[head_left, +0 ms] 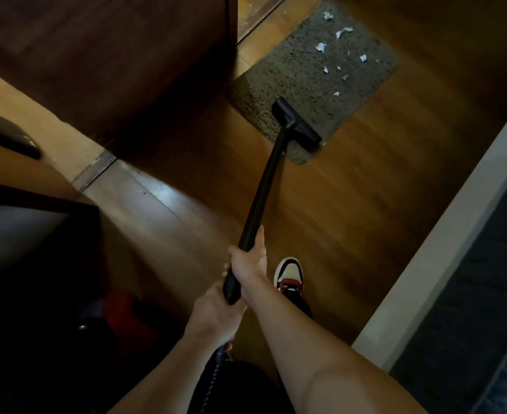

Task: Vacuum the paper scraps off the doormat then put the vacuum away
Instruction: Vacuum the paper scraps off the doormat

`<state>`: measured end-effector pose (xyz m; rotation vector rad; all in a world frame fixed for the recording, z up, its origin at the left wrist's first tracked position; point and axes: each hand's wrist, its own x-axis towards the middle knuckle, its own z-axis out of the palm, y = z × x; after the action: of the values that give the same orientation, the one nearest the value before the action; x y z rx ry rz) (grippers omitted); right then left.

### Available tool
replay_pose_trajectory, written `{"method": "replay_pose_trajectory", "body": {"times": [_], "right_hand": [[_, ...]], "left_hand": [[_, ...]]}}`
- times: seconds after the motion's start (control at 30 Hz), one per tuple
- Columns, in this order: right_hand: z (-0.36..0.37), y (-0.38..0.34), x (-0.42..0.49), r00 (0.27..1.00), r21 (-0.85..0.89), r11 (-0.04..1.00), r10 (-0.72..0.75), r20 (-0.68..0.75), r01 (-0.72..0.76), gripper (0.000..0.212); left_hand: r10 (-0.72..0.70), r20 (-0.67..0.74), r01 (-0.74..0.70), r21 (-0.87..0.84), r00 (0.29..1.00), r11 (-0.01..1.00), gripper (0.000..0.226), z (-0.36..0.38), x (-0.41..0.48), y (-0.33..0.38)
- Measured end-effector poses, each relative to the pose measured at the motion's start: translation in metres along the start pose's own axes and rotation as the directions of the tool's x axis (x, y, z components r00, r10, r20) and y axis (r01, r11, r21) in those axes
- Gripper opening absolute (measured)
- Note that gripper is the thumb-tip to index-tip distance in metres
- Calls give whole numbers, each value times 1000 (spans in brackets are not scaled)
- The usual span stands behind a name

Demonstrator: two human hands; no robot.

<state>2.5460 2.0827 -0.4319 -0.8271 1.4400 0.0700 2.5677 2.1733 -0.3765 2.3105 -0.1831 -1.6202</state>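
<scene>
A grey speckled doormat lies on the wooden floor at the upper middle. Several white paper scraps are scattered over its far half. The vacuum's black floor nozzle rests on the mat's near edge. Its long black wand runs back toward me. My right hand grips the wand higher up, thumb along the tube. My left hand grips the wand's lower end, where a ribbed black hose leaves it downward.
A dark wooden door or cabinet stands left of the mat. At the right runs a white ledge beside dark fabric. My shoe is on the floor. A red and dark object sits in shadow at lower left.
</scene>
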Motion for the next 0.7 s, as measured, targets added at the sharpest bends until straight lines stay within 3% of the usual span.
{"method": "replay_pose_trajectory", "body": {"times": [0.2,0.4,0.7], "right_hand": [[38,38,-38,1000,21,1000,4,2,-4,91],[58,59,-59,1000,48,999,4,13,-5,93],[40,40,-50,999,67,997,-35,-17,36,93]], "left_hand": [[0,-11,0,40,1000,999,31,-20,-23,-58],[-4,-26,5,56,1000,998,27,-29,-38,-88],[45,-17,-44,34,999,998,29,-25,-34,-62]]}}
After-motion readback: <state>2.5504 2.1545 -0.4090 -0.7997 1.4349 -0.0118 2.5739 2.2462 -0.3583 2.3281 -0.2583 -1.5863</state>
